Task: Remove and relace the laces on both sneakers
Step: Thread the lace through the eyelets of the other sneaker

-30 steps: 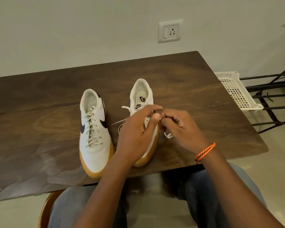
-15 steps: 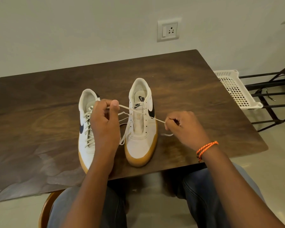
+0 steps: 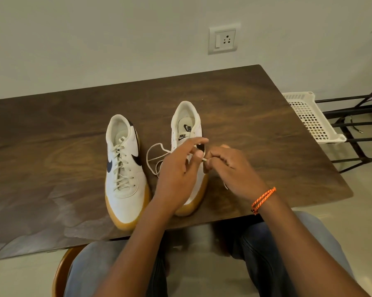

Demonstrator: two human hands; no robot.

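Two white sneakers on dark wooden table [image 3: 52, 146]. Left sneaker [image 3: 125, 168] fully laced. Both hands over right sneaker [image 3: 187, 133]: right hand [image 3: 234, 168] pinches lace [image 3: 157, 155] end; left hand [image 3: 178, 168] fingers loosely spread beside it. Lace slack loops between the shoes.

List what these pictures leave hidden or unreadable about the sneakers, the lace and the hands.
Head view only:
- Right sneaker: its eyelets and mid-section are hidden behind both hands.
- Lace: its path into the shoe is covered by the left hand.
- Right hand: it pinches the lace tip, but the left hand's grip cannot be told.
- Left sneaker: its lace ends are too small to trace.
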